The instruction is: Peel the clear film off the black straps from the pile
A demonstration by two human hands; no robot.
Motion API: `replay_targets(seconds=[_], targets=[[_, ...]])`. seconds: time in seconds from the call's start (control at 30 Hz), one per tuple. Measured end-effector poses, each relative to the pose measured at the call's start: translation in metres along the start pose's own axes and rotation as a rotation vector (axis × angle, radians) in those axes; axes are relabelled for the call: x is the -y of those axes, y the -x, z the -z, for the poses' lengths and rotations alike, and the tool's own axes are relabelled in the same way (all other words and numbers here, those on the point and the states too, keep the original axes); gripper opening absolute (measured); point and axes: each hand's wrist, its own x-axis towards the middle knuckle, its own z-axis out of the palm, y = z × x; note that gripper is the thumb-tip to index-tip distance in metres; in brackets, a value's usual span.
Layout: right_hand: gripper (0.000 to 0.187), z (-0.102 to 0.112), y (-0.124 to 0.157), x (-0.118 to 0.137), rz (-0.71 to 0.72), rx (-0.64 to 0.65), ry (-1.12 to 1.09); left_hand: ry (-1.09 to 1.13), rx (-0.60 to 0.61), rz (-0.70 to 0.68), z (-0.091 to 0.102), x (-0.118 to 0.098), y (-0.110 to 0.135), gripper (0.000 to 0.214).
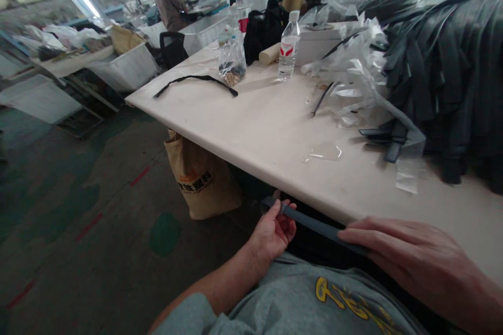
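Note:
A dark grey flat strap [314, 226] stretches between my two hands, just below the table's near edge. My left hand [273, 227] pinches it close to one end, where the strap curls into a loop beyond the thumb. Along its other part, my right hand [416, 259] holds the strap between thumb and fingers; the rest of it is hidden under that hand. To the right, a large heap of similar dark straps [448, 78] hangs in layers on the table [267, 136]. Several loose strap ends [393, 149] stick out at its foot.
On the table are a black strip [196, 77], a plastic bag of small parts [232, 63], a water bottle [289, 47], a red-labelled bottle [241, 2], crumpled clear plastic [353, 78] and a black bag [265, 29]. A tan tote bag [200, 180] stands below. A person [168, 2] is farther back.

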Motion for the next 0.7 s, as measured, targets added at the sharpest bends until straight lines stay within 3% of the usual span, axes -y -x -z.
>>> replay_targets(seconds=[0.13,0.23,0.33,0.4,0.5,0.63,0.7], targets=[[0.024,-0.046,-0.024,-0.001,0.008,0.039,-0.084,-0.031,0.033,0.014,0.002,0.001,0.004,0.022],[0.026,-0.080,-0.033,-0.008,0.010,0.018,-0.108,-0.052,0.145,0.026,0.003,0.005,0.009,0.023],[0.023,-0.099,-0.039,-0.013,0.033,0.032,-0.227,0.033,0.292,0.021,0.001,0.008,0.019,0.018],[0.023,-0.098,-0.040,-0.013,0.015,0.057,-0.321,0.075,0.342,0.004,-0.001,0.007,0.024,0.020],[0.027,-0.075,-0.032,-0.005,-0.130,0.097,-0.439,0.087,0.214,-0.143,0.004,-0.010,0.019,0.027],[0.037,-0.035,-0.002,0.004,-0.354,0.155,-0.590,0.137,-0.072,-0.413,0.032,-0.067,-0.006,0.026],[0.037,-0.027,0.019,0.003,-0.417,0.152,-0.653,0.162,-0.183,-0.560,0.048,-0.101,-0.014,0.030]])
